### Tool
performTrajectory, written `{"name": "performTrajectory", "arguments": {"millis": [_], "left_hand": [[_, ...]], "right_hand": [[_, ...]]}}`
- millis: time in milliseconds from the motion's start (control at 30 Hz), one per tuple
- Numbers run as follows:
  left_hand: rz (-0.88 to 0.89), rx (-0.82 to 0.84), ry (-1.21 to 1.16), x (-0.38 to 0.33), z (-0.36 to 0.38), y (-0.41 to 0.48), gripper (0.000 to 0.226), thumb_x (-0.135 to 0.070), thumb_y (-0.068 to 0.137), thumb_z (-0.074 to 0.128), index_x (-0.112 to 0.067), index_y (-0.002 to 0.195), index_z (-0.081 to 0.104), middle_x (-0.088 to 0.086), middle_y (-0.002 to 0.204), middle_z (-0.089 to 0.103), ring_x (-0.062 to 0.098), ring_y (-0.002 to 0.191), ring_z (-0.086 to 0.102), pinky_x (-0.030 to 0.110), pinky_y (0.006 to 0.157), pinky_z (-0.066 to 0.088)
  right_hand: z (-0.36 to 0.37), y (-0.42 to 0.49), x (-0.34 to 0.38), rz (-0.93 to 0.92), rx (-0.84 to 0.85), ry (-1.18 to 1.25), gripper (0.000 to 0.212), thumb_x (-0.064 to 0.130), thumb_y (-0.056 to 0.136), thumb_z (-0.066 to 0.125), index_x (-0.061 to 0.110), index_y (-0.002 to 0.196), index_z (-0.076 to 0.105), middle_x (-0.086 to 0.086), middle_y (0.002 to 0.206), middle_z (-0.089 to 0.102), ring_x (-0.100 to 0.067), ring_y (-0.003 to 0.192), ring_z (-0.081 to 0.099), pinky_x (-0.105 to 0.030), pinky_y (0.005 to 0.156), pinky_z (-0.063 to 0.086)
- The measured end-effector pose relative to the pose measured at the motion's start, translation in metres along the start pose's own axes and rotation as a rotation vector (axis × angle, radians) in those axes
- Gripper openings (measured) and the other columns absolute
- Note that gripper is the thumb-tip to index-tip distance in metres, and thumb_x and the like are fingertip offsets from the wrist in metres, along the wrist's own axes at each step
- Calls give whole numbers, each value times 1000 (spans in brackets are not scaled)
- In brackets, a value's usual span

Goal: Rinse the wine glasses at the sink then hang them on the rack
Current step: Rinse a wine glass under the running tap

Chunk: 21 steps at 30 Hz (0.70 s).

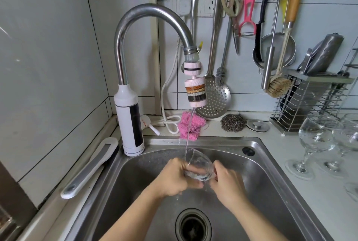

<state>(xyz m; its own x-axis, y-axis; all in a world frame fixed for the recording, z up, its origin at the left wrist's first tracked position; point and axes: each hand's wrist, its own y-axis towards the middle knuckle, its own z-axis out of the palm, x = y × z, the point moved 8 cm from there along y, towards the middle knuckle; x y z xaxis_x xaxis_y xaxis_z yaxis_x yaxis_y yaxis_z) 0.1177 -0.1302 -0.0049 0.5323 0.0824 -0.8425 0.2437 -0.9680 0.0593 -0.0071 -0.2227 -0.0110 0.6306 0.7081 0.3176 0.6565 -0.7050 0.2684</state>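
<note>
A clear wine glass (199, 165) is tilted over the steel sink (271, 178), its mouth toward the thin stream of water (188, 132) running from the curved faucet (147, 14). My left hand (174, 178) grips the bowl from the left with fingers wrapped under it. From the right, my right hand (226, 182) holds the glass near its base; the stem is hidden behind that hand. Two more wine glasses (313, 144) stand upright on the counter at the right.
The sink drain (192, 226) opens below my forearms. A pink cloth (190, 125), a steel scourer (233, 122) and a sink plug (257, 125) lie behind the sink. Utensils hang on the wall above a wire knife holder (308, 101). A white-handled tool (91, 165) lies on the left ledge.
</note>
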Motion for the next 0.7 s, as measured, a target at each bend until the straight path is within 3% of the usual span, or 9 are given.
{"name": "performTrajectory", "arguments": {"millis": [67, 133, 200, 300, 433, 500, 567, 633, 700], "left_hand": [[14, 94, -103, -2, 11, -2, 24, -17, 85, 81, -36, 101, 82, -16, 107, 78, 8, 44, 64, 20, 52, 51], [27, 11, -18, -3, 3, -1, 11, -24, 85, 81, -32, 93, 84, -15, 98, 80, 9, 46, 65, 23, 51, 53], [36, -166, 223, -6, -14, -2, 7, -37, 78, 85, -33, 83, 82, -19, 86, 78, 3, 66, 71, 27, 68, 57], [25, -268, 371, -6, -23, -3, 13, -41, 73, 87, -37, 84, 82, -25, 97, 77, -4, 87, 70, 24, 83, 54], [-32, 39, -139, -2, 4, 0, 29, -15, 84, 82, -36, 103, 81, -15, 113, 77, 8, 50, 62, 24, 51, 53], [-34, 63, -149, -3, 7, -1, 26, -16, 87, 80, -41, 95, 82, -12, 102, 80, 11, 44, 58, 23, 47, 51], [-9, -19, 57, -4, -1, -1, 26, -23, 83, 82, -49, 80, 80, -18, 84, 78, 5, 52, 64, 25, 58, 56], [-44, -133, 306, 0, -13, -2, 16, -32, 75, 80, -48, 77, 78, -24, 85, 77, -3, 78, 71, 29, 79, 59], [-80, -134, 293, 2, -13, -1, 16, -34, 72, 77, -50, 75, 77, -25, 92, 77, -2, 82, 71, 30, 83, 60]], "right_hand": [[0, -1, 0, -23, -4, -6, 19, 37, 91, 60, 25, 98, 47, 2, 93, 73, -25, 89, 66, -31, 65, 28], [-2, 0, -1, -20, -14, -8, 25, 42, 91, 61, 24, 96, 44, 3, 92, 73, -24, 89, 66, -31, 66, 28], [-4, 1, 0, -4, -29, 2, 31, 46, 91, 61, 25, 94, 38, 2, 89, 72, -25, 89, 67, -33, 67, 30], [-3, 1, 3, -1, -45, 25, 23, 43, 93, 58, 27, 101, 42, 3, 91, 72, -22, 93, 67, -33, 78, 36], [-3, 0, 4, -39, -22, 50, 19, 38, 90, 62, 25, 102, 53, 7, 102, 73, -19, 97, 66, -31, 77, 37], [-4, 0, 5, -49, -16, 37, 22, 39, 90, 64, 26, 100, 50, 8, 101, 72, -19, 95, 66, -31, 75, 37], [-4, -1, 2, -25, -18, 23, 27, 41, 89, 65, 26, 93, 42, 9, 91, 69, -18, 91, 66, -32, 70, 33], [-3, -1, 1, -3, -13, 26, 34, 43, 89, 65, 26, 89, 35, 10, 78, 60, -19, 87, 66, -32, 68, 30], [-1, -2, 1, 2, 7, 25, 35, 42, 88, 66, 26, 90, 35, 9, 78, 61, -20, 87, 66, -33, 68, 34]]}}
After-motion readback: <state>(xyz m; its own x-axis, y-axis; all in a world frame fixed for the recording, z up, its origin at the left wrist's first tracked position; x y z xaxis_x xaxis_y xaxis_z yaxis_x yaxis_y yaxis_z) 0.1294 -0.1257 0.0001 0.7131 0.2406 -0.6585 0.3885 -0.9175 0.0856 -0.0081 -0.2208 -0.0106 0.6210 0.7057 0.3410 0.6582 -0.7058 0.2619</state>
